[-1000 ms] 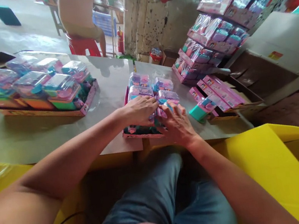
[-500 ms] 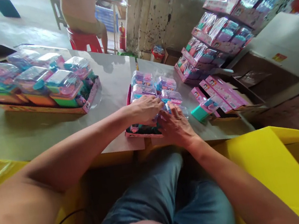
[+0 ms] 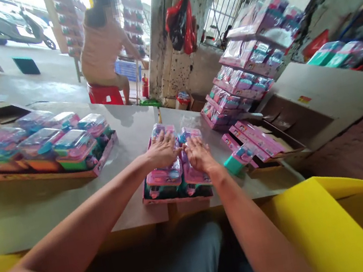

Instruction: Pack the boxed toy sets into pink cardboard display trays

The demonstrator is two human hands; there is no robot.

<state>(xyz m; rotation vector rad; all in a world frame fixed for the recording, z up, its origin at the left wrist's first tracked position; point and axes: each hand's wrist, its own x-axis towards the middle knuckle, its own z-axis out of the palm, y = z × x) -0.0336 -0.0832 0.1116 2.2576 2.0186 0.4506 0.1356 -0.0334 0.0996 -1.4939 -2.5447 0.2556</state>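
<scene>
Two hands have shifted toward the far end of the middle tray (image 3: pixel 178 199): half a second ago they were bunched over its near half, and now the left hand (image 3: pixel 164 150) and the right hand (image 3: pixel 198 152) lie palm down across the clear lids farther up. Each grip is spread, fingers reaching forward and pinching nothing that shows; the thumbs nearly meet, and whether they touch I cannot tell.

That move has uncovered the two nearest lidded tubs, a left tub (image 3: pixel 164 176) and a right tub (image 3: pixel 196 176), sitting side by side behind the tray's front edge. My reading is that the hands are levelling or pressing the tubs rather than lifting any, as all those in sight sit inside the tray; those under the palms are hidden.

The tray stands on the counter (image 3: pixel 132 133), near its front edge. Well to the left is another filled tray (image 3: pixel 98 170); to the right, a lone green tub (image 3: pixel 234 164) lies beside some pink boxes (image 3: pixel 261 138).
</scene>
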